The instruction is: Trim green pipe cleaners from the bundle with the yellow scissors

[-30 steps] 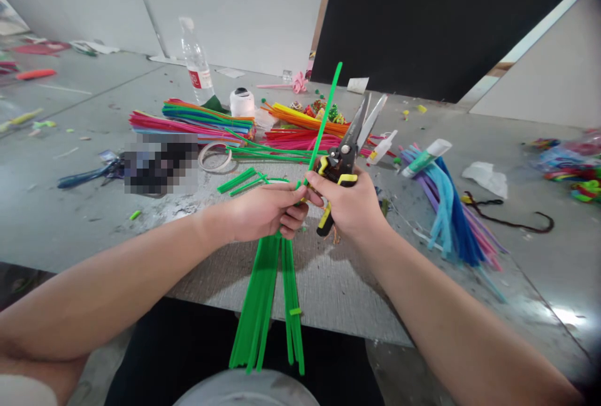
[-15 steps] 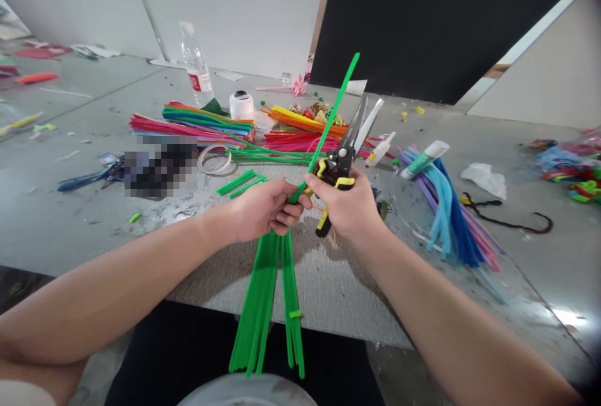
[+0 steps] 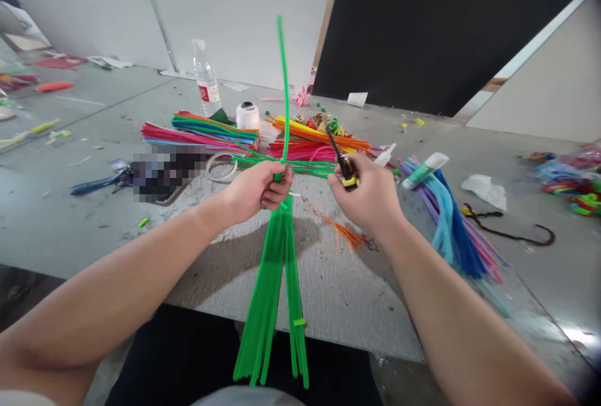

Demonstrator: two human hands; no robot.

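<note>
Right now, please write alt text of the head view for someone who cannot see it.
The left hand grips an upright green pipe cleaner, the right hand holds scissors, above a grey table with colourful bundles.

Grey table [image 3: 446, 161] with pipe-cleaner bundles [image 3: 201, 133]; bottle [image 3: 206, 86]; apparently glue tube [image 3: 426, 171].

Upright green pipe cleaner [image 3: 286, 96], tilted scissors [image 3: 346, 170]
</note>
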